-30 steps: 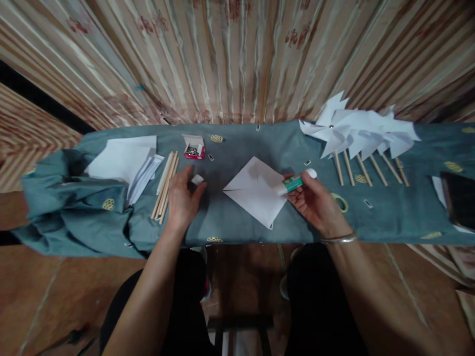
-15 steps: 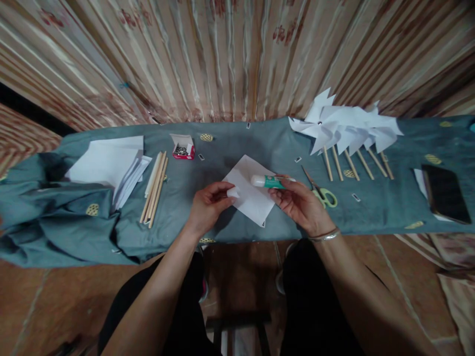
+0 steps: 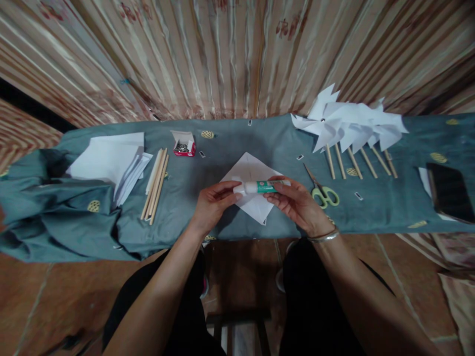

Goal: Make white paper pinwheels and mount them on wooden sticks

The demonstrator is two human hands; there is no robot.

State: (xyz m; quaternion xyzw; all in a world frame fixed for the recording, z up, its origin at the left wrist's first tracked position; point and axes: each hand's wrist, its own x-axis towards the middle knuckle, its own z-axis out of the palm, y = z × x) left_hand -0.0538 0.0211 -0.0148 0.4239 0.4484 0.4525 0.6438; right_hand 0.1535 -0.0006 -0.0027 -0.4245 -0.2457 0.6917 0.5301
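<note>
My left hand (image 3: 216,207) pinches a small white cap (image 3: 239,189) between thumb and fingertips. The cap is at the left end of a white and green glue bottle (image 3: 265,186), which lies level in the closed fingers of my right hand (image 3: 299,202). Both hands are just over a square white paper sheet (image 3: 247,168), turned with one corner toward me. Faint crease lines show on the sheet. Scissors (image 3: 325,194) with light green handles lie to the right of my right hand.
Several paper pinwheels (image 3: 356,121) on wooden sticks lie at the back right. A phone (image 3: 450,193) rests farther right. Left of the sheet are a small red box of metal pins (image 3: 184,150), loose wooden sticks (image 3: 158,187) and stacked white paper (image 3: 106,160).
The cap in my left hand and the glue bottle in my right have come together; before, a gap separated them. The bottle has shifted slightly left. The view has moved a little.
</note>
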